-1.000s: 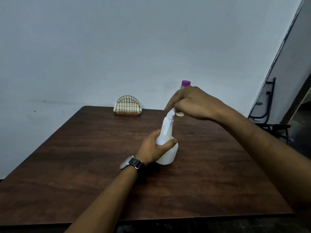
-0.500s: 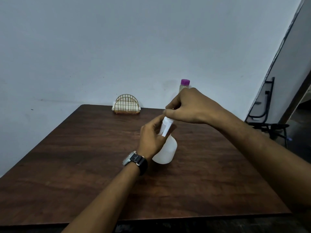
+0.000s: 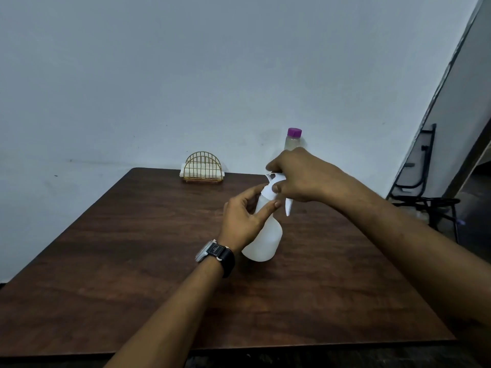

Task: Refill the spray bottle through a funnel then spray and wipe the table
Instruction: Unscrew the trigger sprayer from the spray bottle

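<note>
Opening the bottle is step 1. The spray bottle point(image 3: 265, 240) stands slightly tilted mid-table point(image 3: 132, 261), its neck pinched by the left hand point(image 3: 243, 217), its trigger head point(image 3: 276, 178) clasped by the right hand point(image 3: 300, 176). Next, probably, twist the head off and lift it clear; no funnel shows.

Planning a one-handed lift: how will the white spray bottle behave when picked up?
The spray bottle shows no liquid line: probably light. Its smooth plastic may be slippery. The trigger head in the right hand could make it tippy.
</note>
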`<action>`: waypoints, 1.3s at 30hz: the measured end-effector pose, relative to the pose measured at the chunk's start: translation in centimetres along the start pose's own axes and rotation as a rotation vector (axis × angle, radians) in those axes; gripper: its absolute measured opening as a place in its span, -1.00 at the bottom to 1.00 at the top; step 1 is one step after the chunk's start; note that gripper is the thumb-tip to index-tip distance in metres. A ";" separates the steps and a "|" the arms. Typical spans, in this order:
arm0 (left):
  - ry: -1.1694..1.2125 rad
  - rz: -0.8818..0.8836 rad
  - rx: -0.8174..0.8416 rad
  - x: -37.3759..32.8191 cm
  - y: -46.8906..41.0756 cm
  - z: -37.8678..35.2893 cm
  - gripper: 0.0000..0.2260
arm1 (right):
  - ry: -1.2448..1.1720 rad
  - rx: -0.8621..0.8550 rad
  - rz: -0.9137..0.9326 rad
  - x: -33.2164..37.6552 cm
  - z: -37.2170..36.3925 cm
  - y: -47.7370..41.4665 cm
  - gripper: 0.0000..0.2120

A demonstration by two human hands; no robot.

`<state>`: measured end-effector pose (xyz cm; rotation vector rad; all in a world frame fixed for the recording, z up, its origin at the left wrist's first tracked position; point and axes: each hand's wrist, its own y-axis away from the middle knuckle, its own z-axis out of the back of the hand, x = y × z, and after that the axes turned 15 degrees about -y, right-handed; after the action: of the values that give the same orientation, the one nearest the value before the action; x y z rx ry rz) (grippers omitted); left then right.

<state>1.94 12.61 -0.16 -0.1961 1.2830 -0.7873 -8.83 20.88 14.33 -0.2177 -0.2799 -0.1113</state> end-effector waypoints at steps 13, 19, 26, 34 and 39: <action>-0.046 0.113 0.132 1.8 0.8 1.3 -0.55 | 0.081 -0.005 0.262 -1.3 -0.4 0.8 -0.70; -0.055 0.129 0.132 1.7 0.8 1.4 -0.51 | -0.211 -0.051 0.119 -2.3 0.7 1.9 -0.72; -0.071 0.119 0.128 1.4 1.0 1.3 -0.52 | -0.298 -0.101 0.102 -3.2 -1.7 3.3 -0.72; -0.096 0.120 0.105 1.0 1.1 1.2 -0.49 | -0.318 -0.267 0.142 -3.9 -2.8 4.1 -0.83; -0.101 0.137 0.089 1.0 1.1 1.1 -0.51 | -0.330 -0.562 0.282 -3.9 -3.1 5.0 -0.83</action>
<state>3.49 12.53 -1.19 -0.0746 1.1514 -0.7063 -11.01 25.35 9.29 -0.8341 -0.5408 0.1310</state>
